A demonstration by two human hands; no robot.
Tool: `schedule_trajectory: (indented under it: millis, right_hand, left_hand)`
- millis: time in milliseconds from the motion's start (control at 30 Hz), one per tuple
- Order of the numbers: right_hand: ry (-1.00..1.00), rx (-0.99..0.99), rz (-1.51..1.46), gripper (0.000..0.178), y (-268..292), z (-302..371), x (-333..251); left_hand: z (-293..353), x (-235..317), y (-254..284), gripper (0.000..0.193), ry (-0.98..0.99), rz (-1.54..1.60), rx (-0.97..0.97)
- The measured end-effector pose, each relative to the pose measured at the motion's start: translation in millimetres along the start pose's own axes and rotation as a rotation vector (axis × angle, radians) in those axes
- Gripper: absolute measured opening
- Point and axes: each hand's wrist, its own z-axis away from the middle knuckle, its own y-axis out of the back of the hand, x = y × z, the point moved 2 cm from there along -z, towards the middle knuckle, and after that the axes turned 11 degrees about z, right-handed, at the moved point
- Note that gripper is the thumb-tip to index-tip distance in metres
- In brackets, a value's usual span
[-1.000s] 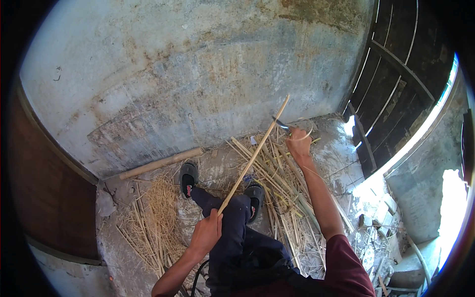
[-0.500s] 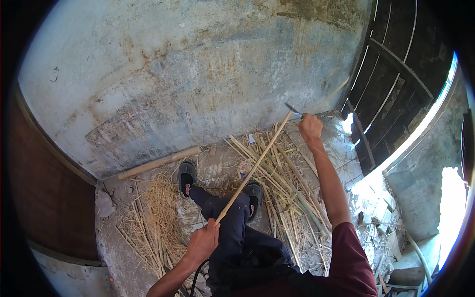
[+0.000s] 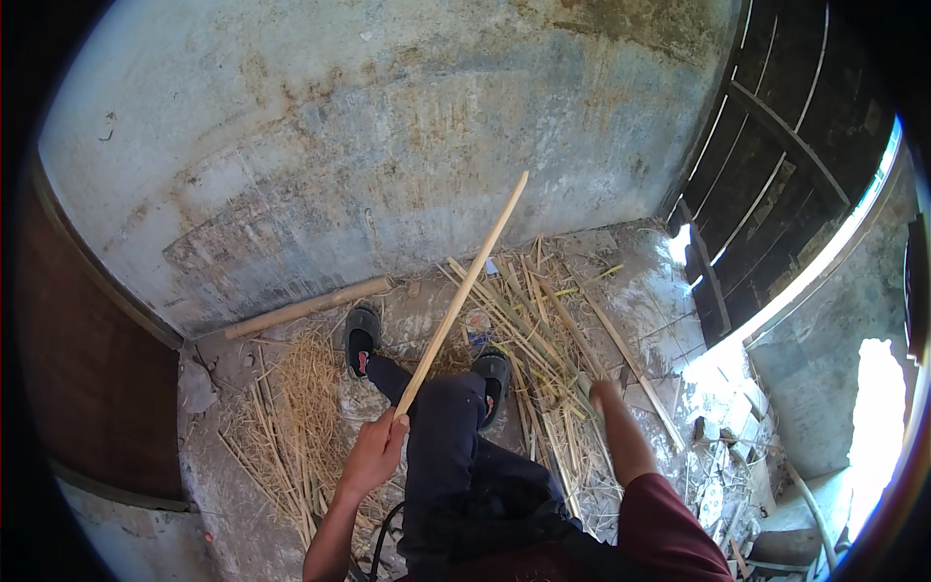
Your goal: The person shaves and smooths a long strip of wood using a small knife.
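Observation:
My left hand (image 3: 376, 454) is closed around the lower end of a long, pale bamboo strip (image 3: 456, 306). The strip slants up and to the right in front of my bent knee, and its far tip stands free before the wall. Low on the right, over the cut bamboo, is my right hand (image 3: 605, 396). It is blurred and foreshortened, so its fingers do not show. No knife can be made out in it at this moment.
Loose bamboo strips (image 3: 543, 335) lie heaped right of my shoes. Curly shavings (image 3: 315, 388) cover the floor at left. A bamboo pole (image 3: 305, 308) lies along the stained wall (image 3: 388, 145). Rubble (image 3: 742, 427) and a dark slatted wooden panel (image 3: 776, 165) are at right.
My right hand, which held a knife at the strip's far end, has swung down toward me, and the knife no longer shows. The strip's tip has shifted up and left in my left hand.

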Motion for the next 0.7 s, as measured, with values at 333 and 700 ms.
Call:
schedule_trajectory:
  millis: [333,700]
  right_hand:
    - [0.216,-0.526,-0.215,0.030,22,12,-89]
    - [0.017,0.296,-0.087,0.034,283,86,-104]
  left_hand:
    - [-33,39,-23,0.029,-0.019,0.059,-0.208]
    - [-54,42,-86,0.030,-0.246,-0.252,-0.602]
